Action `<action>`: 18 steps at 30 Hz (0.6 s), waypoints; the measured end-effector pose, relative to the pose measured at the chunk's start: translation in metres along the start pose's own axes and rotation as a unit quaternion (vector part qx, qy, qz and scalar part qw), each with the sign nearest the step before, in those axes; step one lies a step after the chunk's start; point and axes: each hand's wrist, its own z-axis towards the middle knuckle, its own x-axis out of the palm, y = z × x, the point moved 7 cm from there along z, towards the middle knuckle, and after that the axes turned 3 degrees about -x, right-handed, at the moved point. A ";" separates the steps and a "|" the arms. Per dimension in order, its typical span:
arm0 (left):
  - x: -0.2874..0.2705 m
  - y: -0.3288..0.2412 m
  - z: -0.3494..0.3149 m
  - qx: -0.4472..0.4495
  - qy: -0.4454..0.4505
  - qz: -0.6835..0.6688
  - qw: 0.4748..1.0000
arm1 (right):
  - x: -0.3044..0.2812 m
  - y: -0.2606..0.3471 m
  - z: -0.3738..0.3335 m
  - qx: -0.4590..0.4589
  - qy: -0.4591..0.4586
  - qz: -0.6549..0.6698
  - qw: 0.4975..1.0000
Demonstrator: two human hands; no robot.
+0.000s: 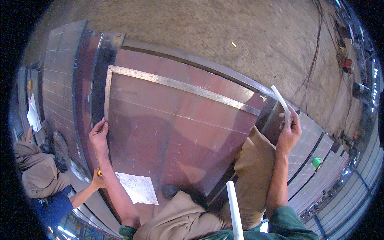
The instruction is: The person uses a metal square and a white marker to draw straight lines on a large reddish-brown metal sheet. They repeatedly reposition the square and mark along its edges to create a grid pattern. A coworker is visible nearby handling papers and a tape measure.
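A metal L-shaped carpenter's square lies on the reddish-brown steel plate in front of me. Its long arm runs along the far side, sloping down to the right, and its short arm comes back toward me on the left. My left hand pinches the near end of that short arm at the plate's left edge. Raised past the plate's right side, my right hand grips a slim white stick, perhaps chalk, tip pointing up and away. A faint pale line crosses the plate below the square.
A paper sheet lies by my left forearm. Another white stick rises before my torso. At left a co-worker's hand holds a yellow tape measure; beyond lies white paper. Cables trail across the floor at right.
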 end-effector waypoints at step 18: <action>0.012 -0.037 -0.022 -0.027 -0.006 0.139 0.990 | 0.016 0.190 -0.110 0.261 0.466 0.721 0.442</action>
